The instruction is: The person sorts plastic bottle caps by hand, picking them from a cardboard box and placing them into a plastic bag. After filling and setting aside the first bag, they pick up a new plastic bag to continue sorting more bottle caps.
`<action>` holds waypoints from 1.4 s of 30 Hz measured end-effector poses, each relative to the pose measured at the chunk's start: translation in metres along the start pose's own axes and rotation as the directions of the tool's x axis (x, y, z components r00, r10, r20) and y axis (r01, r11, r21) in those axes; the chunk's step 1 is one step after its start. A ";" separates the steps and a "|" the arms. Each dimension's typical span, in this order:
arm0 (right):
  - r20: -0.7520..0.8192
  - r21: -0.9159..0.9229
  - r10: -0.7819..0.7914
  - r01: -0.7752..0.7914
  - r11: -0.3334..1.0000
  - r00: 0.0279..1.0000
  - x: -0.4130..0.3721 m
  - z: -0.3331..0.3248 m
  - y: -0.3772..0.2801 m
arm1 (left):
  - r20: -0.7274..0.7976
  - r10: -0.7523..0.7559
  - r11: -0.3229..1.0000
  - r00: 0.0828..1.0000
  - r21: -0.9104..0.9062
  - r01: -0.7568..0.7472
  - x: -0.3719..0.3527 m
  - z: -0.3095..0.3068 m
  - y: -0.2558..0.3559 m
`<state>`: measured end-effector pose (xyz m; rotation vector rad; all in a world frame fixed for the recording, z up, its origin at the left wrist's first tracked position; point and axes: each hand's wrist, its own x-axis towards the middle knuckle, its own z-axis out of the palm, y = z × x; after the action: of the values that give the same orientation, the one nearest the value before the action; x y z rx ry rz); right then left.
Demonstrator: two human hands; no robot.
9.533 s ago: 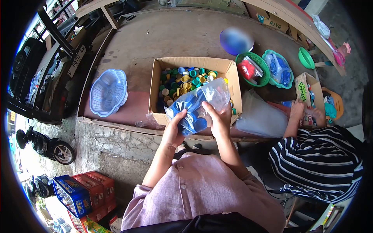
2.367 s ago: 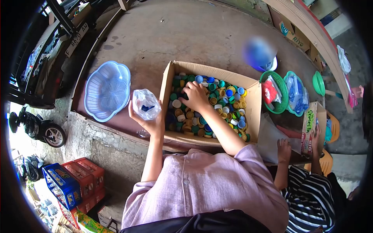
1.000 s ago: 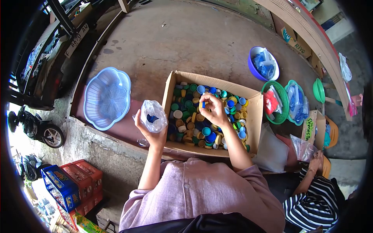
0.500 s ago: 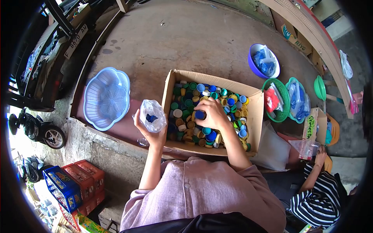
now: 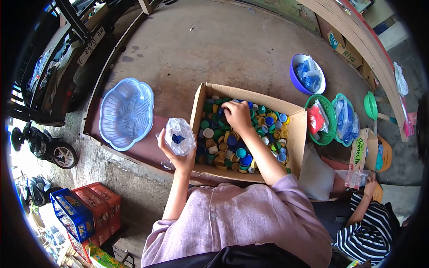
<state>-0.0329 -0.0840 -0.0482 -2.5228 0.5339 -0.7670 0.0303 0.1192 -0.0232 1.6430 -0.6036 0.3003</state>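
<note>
My left hand [image 5: 179,156] is wrapped round a clear plastic bag [image 5: 184,147], its mouth held up and open. Several dark blue bottle caps [image 5: 178,139] lie inside that bag. To the right is a cardboard box [image 5: 295,143] full of loose bottle caps [image 5: 241,153] in blue, green, yellow and white. Inside it, near the far left part, my right hand [image 5: 238,117] reaches down with bent fingers closed among the caps. Dark blue shows by the fingertips, but whether a cap is gripped there is hidden.
A light blue plastic basket [image 5: 126,114] sits left of the box. On the right are a purple bowl [image 5: 297,80], a green basket [image 5: 328,137] and a teal basket [image 5: 339,140], all with plastic bags. A person in a striped top [image 5: 371,228] sits at lower right, holding clear plastic.
My right hand has moved farther away and slightly left within the box, uncovering a blue cap. My left hand still holds the bag. The whole view has shifted slightly.
</note>
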 end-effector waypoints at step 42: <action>0.312 -0.456 0.281 -0.116 0.882 0.907 -0.063 -0.102 0.033 | 0.022 -0.001 0.998 1.000 0.067 -0.001 0.000 0.000 0.002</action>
<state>-0.1499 -0.1118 -0.0158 -2.8470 0.8931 -0.0802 0.0293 0.1190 -0.0212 1.7129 -0.6162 0.3057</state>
